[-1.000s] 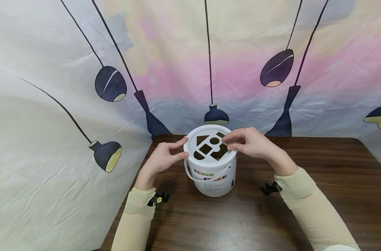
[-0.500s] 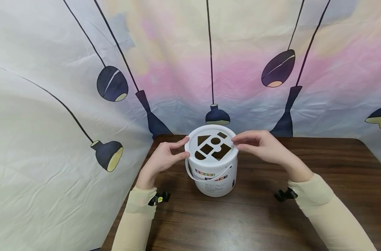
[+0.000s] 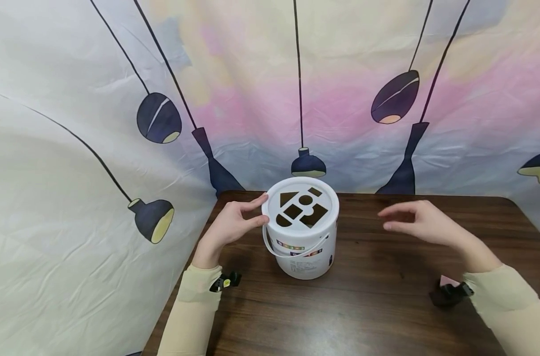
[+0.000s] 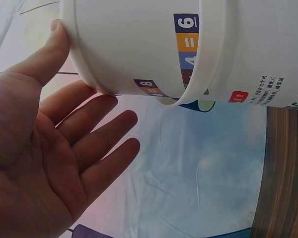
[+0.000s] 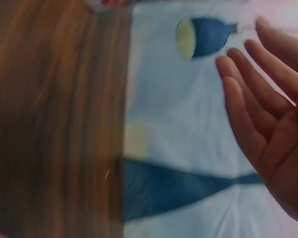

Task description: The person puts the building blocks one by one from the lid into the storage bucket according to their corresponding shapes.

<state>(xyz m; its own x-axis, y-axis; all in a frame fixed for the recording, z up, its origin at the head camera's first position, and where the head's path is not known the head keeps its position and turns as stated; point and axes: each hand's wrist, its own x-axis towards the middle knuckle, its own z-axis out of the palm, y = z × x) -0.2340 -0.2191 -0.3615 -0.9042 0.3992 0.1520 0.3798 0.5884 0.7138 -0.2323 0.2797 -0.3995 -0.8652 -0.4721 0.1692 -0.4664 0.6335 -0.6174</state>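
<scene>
A white bucket (image 3: 302,254) stands upright on the wooden table. On top sits its white lid (image 3: 276,194), cut with several shaped holes, including a circle, a triangle and a square. My left hand (image 3: 231,222) touches the left edge of the lid with thumb and fingertips. In the left wrist view, the other fingers of that hand (image 4: 54,148) extend loosely beside the bucket. My right hand (image 3: 423,222) hovers over the table to the right, apart from the bucket, holding nothing. The right wrist view shows its fingers (image 5: 251,94) relaxed.
The bucket's white handle (image 3: 270,247) hangs down at the front. A curtain (image 3: 341,99) printed with lamps rises behind the dark wooden table (image 3: 341,316). Beside the right wrist camera shows a small pink patch (image 3: 449,281); I cannot tell what it is.
My right hand has left the lid's right edge and moved right, away from the bucket. The left hand stays at the lid's left edge, and the bucket has not moved.
</scene>
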